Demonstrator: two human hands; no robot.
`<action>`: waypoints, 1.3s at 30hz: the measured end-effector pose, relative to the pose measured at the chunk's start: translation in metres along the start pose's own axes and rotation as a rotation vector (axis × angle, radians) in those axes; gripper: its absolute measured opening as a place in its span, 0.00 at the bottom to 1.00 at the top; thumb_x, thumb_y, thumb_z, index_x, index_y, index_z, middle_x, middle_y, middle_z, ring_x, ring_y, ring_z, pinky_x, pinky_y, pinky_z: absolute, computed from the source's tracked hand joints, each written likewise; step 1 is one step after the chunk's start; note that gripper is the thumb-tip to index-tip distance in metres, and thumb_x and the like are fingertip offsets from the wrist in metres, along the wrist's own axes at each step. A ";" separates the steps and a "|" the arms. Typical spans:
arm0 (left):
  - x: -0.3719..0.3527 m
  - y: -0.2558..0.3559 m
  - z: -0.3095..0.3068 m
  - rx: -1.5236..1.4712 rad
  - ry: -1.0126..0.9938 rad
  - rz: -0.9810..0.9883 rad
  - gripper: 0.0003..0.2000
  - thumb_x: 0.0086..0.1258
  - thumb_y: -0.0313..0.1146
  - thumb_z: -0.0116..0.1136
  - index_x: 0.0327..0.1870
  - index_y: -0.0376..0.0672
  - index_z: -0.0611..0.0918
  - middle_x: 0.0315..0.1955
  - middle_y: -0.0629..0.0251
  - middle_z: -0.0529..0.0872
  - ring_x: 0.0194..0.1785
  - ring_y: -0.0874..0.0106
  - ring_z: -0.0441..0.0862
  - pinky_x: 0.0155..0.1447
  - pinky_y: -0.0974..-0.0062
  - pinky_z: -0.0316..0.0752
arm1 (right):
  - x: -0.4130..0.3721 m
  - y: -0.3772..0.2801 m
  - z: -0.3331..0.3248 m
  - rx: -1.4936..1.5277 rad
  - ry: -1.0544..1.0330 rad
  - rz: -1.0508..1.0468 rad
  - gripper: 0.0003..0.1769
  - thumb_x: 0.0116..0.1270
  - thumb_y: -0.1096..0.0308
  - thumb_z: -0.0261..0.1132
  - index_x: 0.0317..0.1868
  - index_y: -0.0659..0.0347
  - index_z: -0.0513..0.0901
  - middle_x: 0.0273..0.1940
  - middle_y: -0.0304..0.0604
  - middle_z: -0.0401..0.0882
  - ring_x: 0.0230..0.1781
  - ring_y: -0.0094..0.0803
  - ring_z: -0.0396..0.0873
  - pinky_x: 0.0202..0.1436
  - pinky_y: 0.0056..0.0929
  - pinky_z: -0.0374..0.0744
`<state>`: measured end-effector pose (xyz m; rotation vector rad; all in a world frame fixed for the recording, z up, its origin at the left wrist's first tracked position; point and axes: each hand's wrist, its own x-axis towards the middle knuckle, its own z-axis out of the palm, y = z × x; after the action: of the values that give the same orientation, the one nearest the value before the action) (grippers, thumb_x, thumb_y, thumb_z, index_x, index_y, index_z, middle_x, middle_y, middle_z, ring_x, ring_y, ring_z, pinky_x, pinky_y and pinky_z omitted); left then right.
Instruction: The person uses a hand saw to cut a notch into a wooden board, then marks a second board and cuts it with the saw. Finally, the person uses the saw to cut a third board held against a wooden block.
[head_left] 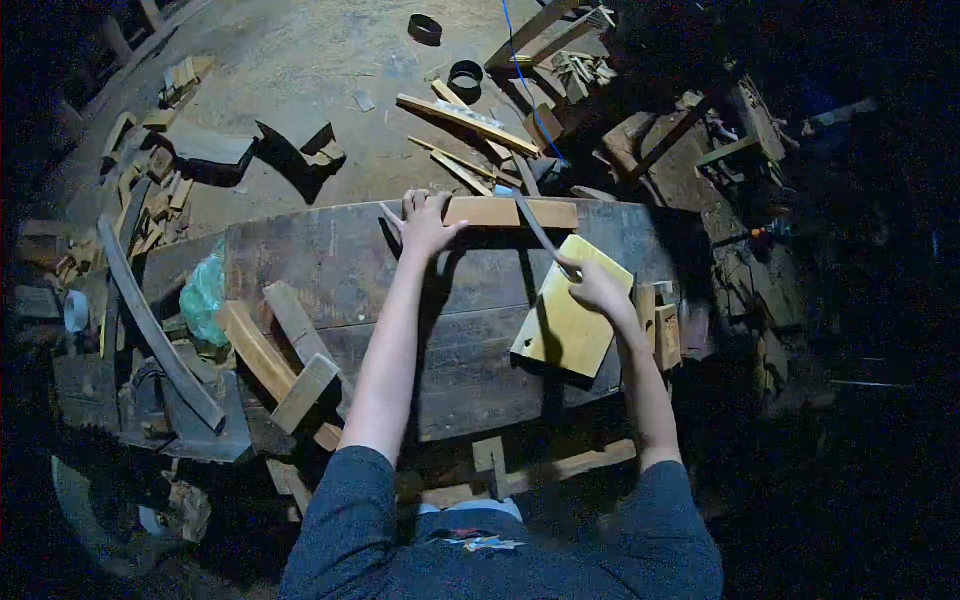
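My left hand (425, 222) presses flat on the left end of a light wooden block (520, 212) lying at the far edge of a dark plank workbench (330, 265). My right hand (598, 285) grips the handle of a thin metal blade (535, 222), a saw or file, whose tip crosses the block. Under my right hand lies a pale yellowish board (568, 322) on the bench.
Curved and straight wood pieces (285, 350) lie on the bench's left part beside a green plastic bag (205, 295). Scrap wood (470, 125), two black rings (465, 75) and a blue cord (530, 95) litter the floor beyond. Small blocks (660, 325) sit at the bench's right end.
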<state>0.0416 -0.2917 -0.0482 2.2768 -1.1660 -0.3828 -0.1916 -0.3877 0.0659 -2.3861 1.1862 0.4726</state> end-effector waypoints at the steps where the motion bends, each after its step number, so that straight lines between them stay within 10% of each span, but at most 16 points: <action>1: -0.002 -0.002 0.001 -0.001 0.030 0.006 0.26 0.42 0.54 0.56 0.46 0.59 0.70 0.49 0.66 0.62 0.60 0.65 0.48 0.54 0.38 0.25 | 0.030 0.004 0.015 0.027 0.036 -0.038 0.25 0.44 0.68 0.54 0.48 0.44 0.70 0.28 0.53 0.75 0.29 0.46 0.74 0.34 0.37 0.72; 8: -0.007 0.008 -0.008 0.108 0.027 -0.002 0.27 0.43 0.58 0.54 0.47 0.58 0.69 0.47 0.65 0.63 0.58 0.64 0.49 0.53 0.39 0.25 | 0.177 -0.014 0.037 0.038 0.076 0.068 0.13 0.42 0.66 0.57 0.30 0.62 0.77 0.33 0.53 0.76 0.35 0.43 0.75 0.36 0.36 0.74; 15: -0.007 0.004 -0.003 0.127 0.084 0.003 0.27 0.42 0.58 0.54 0.45 0.58 0.71 0.46 0.66 0.63 0.56 0.65 0.52 0.53 0.37 0.31 | 0.113 -0.038 0.036 -0.054 0.308 -0.022 0.18 0.47 0.69 0.55 0.42 0.55 0.72 0.29 0.53 0.75 0.32 0.46 0.75 0.34 0.40 0.73; 27: -0.004 0.000 0.000 0.059 0.047 -0.003 0.25 0.43 0.54 0.55 0.46 0.59 0.70 0.48 0.66 0.63 0.59 0.66 0.48 0.55 0.38 0.28 | -0.046 -0.039 0.005 -0.061 0.008 -0.006 0.29 0.46 0.72 0.52 0.53 0.40 0.65 0.31 0.53 0.74 0.31 0.46 0.74 0.36 0.40 0.72; 39: -0.006 0.006 -0.008 0.122 0.001 -0.041 0.26 0.44 0.55 0.54 0.48 0.61 0.69 0.50 0.63 0.63 0.60 0.66 0.47 0.54 0.39 0.23 | 0.164 -0.072 0.049 -0.172 0.073 -0.075 0.13 0.45 0.67 0.54 0.35 0.57 0.75 0.32 0.53 0.75 0.33 0.45 0.74 0.35 0.38 0.73</action>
<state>0.0376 -0.2871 -0.0382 2.4086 -1.1729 -0.3348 -0.0440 -0.4326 -0.0380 -2.6044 1.1232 0.4842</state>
